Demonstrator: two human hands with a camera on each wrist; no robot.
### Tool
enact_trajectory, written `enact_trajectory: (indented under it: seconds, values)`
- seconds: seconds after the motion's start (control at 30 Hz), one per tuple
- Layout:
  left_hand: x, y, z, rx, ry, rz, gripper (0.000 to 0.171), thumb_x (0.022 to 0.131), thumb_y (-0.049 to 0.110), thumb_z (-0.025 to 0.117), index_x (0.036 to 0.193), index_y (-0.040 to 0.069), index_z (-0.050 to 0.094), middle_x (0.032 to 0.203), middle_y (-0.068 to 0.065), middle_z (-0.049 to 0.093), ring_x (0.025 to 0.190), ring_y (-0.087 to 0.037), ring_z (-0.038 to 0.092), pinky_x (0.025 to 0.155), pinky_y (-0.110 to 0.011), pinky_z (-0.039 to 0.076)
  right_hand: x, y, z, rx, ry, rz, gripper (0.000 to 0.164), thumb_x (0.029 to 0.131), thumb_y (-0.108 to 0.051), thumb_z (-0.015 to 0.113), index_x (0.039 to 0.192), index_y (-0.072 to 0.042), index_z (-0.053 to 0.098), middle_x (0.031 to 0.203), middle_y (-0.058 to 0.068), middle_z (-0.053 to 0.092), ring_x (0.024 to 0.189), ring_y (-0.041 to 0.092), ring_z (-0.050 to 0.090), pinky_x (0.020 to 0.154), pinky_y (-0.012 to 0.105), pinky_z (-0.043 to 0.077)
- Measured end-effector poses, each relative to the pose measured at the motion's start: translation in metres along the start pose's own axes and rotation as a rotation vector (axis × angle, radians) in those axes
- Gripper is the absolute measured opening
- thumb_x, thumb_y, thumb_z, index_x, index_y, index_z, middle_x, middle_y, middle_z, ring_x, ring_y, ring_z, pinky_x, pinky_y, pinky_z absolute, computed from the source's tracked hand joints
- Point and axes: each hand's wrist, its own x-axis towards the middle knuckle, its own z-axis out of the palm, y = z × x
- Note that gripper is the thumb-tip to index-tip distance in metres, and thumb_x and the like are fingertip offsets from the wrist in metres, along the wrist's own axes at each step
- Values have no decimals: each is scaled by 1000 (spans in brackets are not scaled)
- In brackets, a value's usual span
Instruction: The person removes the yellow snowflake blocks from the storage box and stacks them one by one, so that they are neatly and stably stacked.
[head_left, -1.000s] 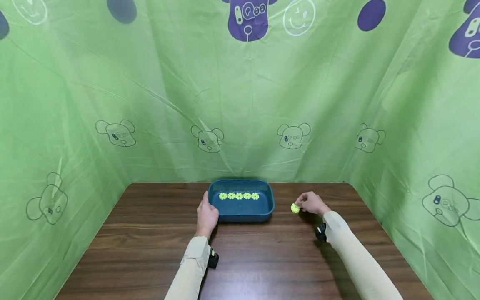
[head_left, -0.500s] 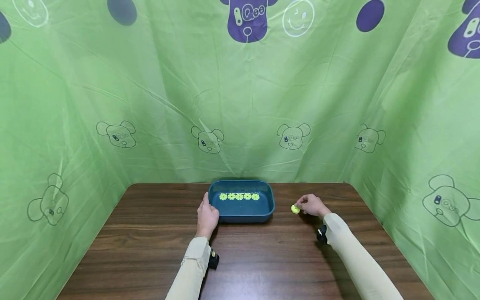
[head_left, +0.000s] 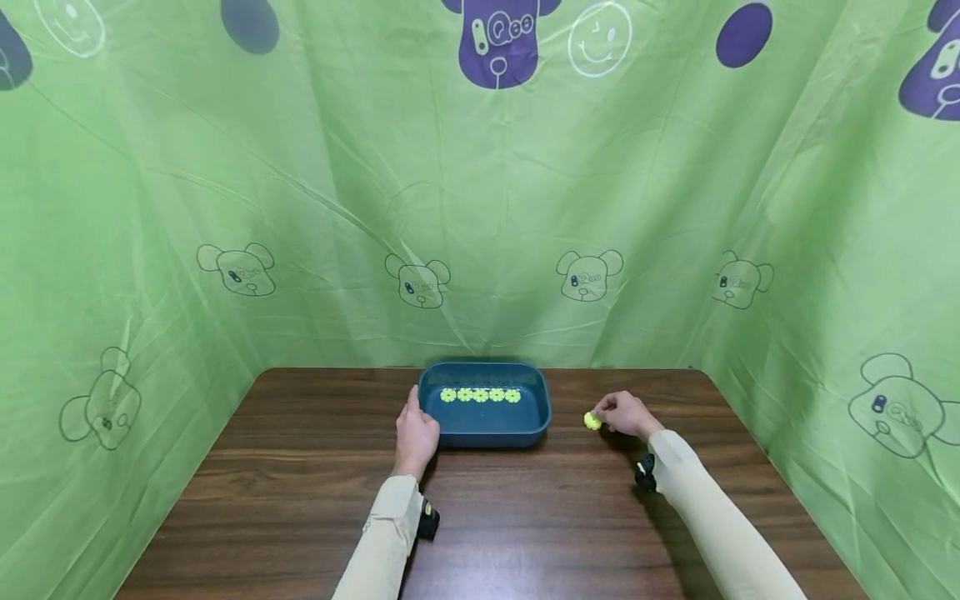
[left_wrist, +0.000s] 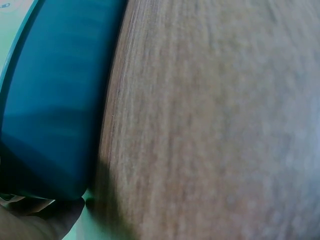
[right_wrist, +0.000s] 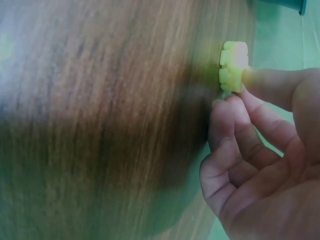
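Observation:
My left hand (head_left: 417, 433) lies along the left wall of a dark blue plastic tray (head_left: 491, 439), touching its outside, with the index finger straight. Fingers (left_wrist: 30, 222) show at the tray's corner in the left wrist view; their full hold is hidden. To the tray's right, my right hand (head_left: 626, 414) pinches a yellow-green flower-shaped piece (head_left: 592, 421) at the table. Close up in the right wrist view, that piece has a thick scalloped edge, with the thumb (right_wrist: 275, 85) against it and the other fingers curled below. Inside the tray several similar flower pieces (head_left: 481, 396) form a row.
A brown wood-grain table (head_left: 300, 483) carries the tray near its far edge. Green printed curtains (head_left: 495, 183) stand behind and on both sides. Black wrist cameras (head_left: 428, 521) are strapped to both forearms.
The flower piece at my right fingers has tipped from facing the camera to lying flatter. Both hands and the tray otherwise hold their places; the view shifts slightly.

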Motion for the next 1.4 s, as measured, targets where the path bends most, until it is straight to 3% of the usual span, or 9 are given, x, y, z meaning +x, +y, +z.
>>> enact_trajectory:
  seconds: [0.47,0.7,0.97,1.17,1.4]
  values:
    - [1,-3,1,-1,1,-8,64,94,0,41,157,2,33,113,-24,60,88,-30,56,95,-54,51,2,0,2,-12,3,-8,16,99,-18,65,100,-4,72,94,9,71,74,17,63,64,29,51]
    - [1,-5,1,-3,4,-9,64,94,1,41,157,2,33,135,-29,56,109,-36,61,102,-55,48,0,-2,3,-17,-4,-2,17,99,-17,63,101,-3,72,97,10,71,74,17,63,65,29,52]
    - [1,-4,3,3,4,-17,64,94,2,42,157,3,34,141,-28,54,120,-39,60,105,-54,47,3,-7,1,-82,61,-40,20,99,-24,63,98,-6,72,92,7,70,78,19,62,68,32,49]
    - [2,-2,2,-6,8,-9,64,94,1,43,158,3,33,141,-29,54,114,-37,61,104,-54,48,14,-34,-3,-143,103,-105,23,99,-27,62,103,-8,73,101,8,72,94,25,64,80,42,51]
    - [3,-3,4,1,8,3,63,95,2,41,157,3,34,139,-29,55,122,-42,60,103,-55,48,26,-95,7,-86,151,-228,20,96,-24,67,105,-7,72,98,9,71,93,25,64,81,40,52]
